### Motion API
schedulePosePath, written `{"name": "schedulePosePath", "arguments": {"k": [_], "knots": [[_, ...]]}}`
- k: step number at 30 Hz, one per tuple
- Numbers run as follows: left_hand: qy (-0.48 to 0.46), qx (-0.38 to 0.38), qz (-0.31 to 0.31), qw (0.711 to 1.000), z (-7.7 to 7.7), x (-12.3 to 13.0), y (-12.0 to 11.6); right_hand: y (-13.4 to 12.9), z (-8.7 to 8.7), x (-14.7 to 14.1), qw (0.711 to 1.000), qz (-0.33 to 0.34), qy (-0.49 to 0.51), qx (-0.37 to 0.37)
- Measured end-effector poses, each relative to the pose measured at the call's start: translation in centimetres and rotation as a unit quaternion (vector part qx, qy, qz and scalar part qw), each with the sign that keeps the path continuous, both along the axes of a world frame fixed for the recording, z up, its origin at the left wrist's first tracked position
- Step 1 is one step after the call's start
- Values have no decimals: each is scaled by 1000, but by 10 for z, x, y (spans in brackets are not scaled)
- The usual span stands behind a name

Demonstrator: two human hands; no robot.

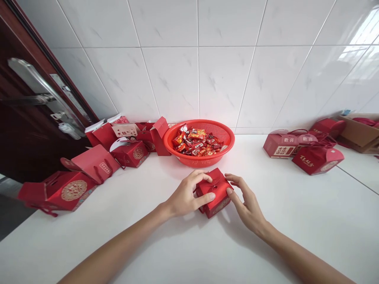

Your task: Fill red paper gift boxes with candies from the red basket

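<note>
A small red paper candy box sits on the white tabletop in front of me, its top flaps folded inward around a small opening. My left hand holds it from the left, thumb and fingers over the top. Against its right side, my right hand grips the edge with thumb and fingertips. Part of a dark red cord shows at the box's left side, mostly hidden by my left hand. Just behind the box is a red plastic basket holding many wrapped candies.
Several open red boxes stand at the left, near a dark door with a metal handle. Closed red boxes with cord handles are grouped at the right. A brown cardboard carton stands beyond them. White wall tiles rise behind.
</note>
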State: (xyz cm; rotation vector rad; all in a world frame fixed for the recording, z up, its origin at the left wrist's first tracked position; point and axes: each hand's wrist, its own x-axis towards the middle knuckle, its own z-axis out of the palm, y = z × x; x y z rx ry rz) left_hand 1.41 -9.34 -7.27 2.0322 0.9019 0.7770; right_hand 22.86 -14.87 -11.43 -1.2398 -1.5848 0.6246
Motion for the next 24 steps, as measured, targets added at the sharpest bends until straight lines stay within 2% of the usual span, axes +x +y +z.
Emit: {"name": "schedulePosePath", "arguments": {"k": [3,7,15,19,24], "knots": [[18,14,-3,1000,4,0,2,-1,0,0,1000,3,1,0],[18,25,-28,999,7,5,7,0,-1,2,999,3,-21,36],[39,-29,-64,997,16,12,17,6,-3,7,993,1,-47,107],[45,-48,-53,996,18,12,21,7,0,10,995,10,-12,94],[53,-52,-63,995,25,14,20,14,18,9,998,46,5,36]]}}
